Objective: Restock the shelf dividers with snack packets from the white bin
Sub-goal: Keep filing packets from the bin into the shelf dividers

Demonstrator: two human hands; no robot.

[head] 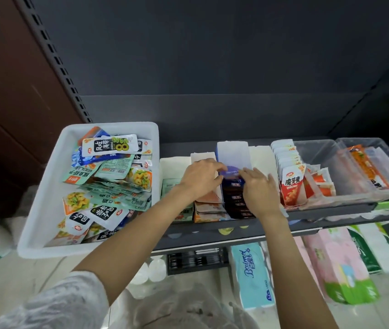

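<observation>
Reaching over the shelf (212,236) edge, both hands work at the row of dark blue packets (233,198) standing in a clear divider (232,153) near the middle of the shelf. The left hand (200,178) lies over the left side of the row, its fingers extended toward the rearmost packet and touching its top edge; whether they pinch it cannot be told. The right hand (258,188) lies against the right side of the same row, fingers close together and curved down over the packet tops; an actual grip cannot be confirmed.

The white bin (46,186) sits at the left end of the shelf, just beside the dividers, and holds a loose heap of mixed snack packets (108,176) in white, teal, blue and black wrappers. Orange packets (206,207) stand in the compartment immediately left of the dark blue row, partly under the left wrist. A green-white packet (169,186) lies in the next compartment to the left. Red-and-white packets (290,184) stand upright in the compartment to the right of the hands. Two clear tubs (331,162) further right hold orange-printed packets. Below the shelf, a blue tissue pack (251,276) and pink tissue packs (335,264) rest on a lower level.
</observation>
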